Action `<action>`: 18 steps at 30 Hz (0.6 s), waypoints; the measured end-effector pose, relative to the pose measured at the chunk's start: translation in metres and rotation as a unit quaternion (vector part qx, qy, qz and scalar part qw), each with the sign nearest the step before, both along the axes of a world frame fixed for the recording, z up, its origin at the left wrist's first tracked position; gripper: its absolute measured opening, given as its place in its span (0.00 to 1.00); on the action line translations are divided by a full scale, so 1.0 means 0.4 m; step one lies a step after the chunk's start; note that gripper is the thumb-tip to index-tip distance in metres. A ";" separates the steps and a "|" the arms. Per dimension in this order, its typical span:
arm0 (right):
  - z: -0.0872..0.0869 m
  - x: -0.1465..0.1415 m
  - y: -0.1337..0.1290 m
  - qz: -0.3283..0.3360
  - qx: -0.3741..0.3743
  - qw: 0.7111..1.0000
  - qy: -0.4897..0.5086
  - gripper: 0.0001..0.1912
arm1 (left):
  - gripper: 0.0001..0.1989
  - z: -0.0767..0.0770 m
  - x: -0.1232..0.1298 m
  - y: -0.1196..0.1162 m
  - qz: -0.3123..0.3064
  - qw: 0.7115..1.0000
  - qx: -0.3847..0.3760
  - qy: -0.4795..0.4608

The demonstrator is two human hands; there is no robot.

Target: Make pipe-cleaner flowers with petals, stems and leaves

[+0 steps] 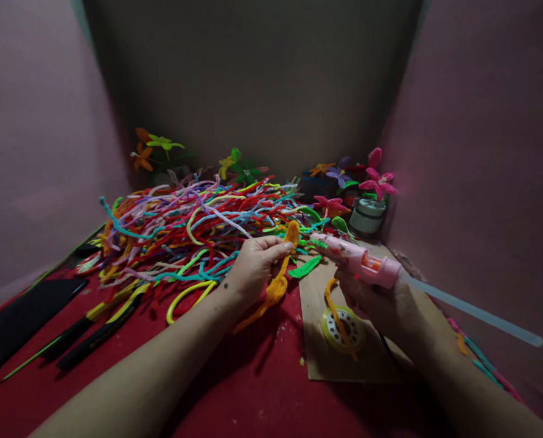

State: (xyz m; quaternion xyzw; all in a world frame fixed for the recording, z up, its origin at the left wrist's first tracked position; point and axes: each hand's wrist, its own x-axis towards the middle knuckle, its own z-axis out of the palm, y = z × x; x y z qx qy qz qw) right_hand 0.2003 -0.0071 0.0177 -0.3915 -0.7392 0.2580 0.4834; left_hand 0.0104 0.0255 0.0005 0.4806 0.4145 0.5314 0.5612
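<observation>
- Two bare forearms enter from the bottom edge over a red counter [262, 389]; elbows and everything behind them are cut off by the frame.
- Left hand [253, 267]: palm turned down, wrist slightly bent, thumb and fingertips pinched closed on an orange pipe cleaner piece [280, 274]. Its looped upper end stands just above the fingertips; its twisted stem trails down and to the left, toward the counter.
- Right hand [381, 304]: fingers wrapped closed around the grip of a pink glue gun [358, 260], nozzle pointing left toward the orange loop, tip close to it but contact cannot be judged. A clear glue stick [472, 310] juts out the back, toward the right.
- The gun body hides most of the right fingers; trigger position is not readable.
- Under the right hand lies a brown cardboard sheet [317, 353], carrying a yellow-rimmed round disc [342, 328] with an orange strand across it. A green leaf shape [304, 267] lies at the sheet's far left corner.
- Left foreground: dark flat tools, yellow-edged, too dim to identify.
- Beyond the hands: a large tangled heap of multicoloured pipe cleaners [184, 231].
- Farthest back: finished pipe-cleaner flowers [376, 179] against the wall, plus a grey round container [367, 216]; the rear corners are dark and details there are lost.
</observation>
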 end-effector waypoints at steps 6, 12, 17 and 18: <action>0.018 -0.006 -0.009 -0.011 -0.086 0.996 -0.008 0.18 | 0.09 0.009 0.005 -0.008 -0.005 0.999 -0.001 0.049; 0.011 -0.006 -0.009 -0.048 -0.113 0.992 -0.010 0.17 | 0.10 0.017 0.008 -0.011 -0.005 0.998 0.011 0.068; 0.007 -0.001 -0.006 -0.010 -0.101 0.995 -0.007 0.20 | 0.10 0.017 0.007 -0.011 0.003 0.998 0.005 0.064; 0.006 0.000 -0.006 -0.009 -0.103 0.995 -0.006 0.21 | 0.10 0.016 0.006 -0.011 0.005 0.998 0.005 0.061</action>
